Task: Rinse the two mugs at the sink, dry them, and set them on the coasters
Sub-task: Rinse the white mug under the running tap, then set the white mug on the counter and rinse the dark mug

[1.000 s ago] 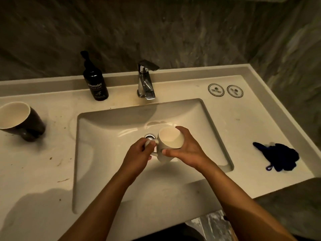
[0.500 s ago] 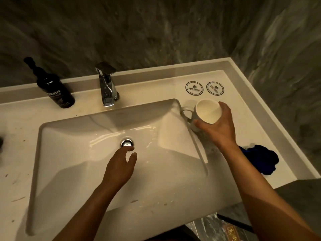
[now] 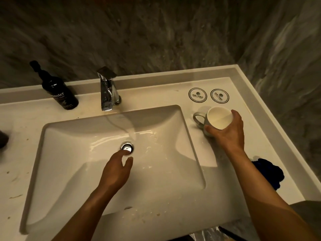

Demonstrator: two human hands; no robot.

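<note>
My right hand grips a white mug by its rim and side on the counter, just right of the basin, handle pointing left. Two round coasters, one beside the other, lie on the counter just behind the mug. My left hand hovers empty over the basin, fingers relaxed near the drain. Only a sliver of the dark second mug shows at the far left edge. A dark blue cloth lies on the counter, partly behind my right forearm.
A chrome tap stands behind the basin with no water running. A dark pump bottle stands at the back left. The counter's raised rim and a stone wall close off the back and right.
My right hand carried the white mug from over the basin to the counter on the right and lowered it there. My left hand let go of its handle and stays over the drain.
</note>
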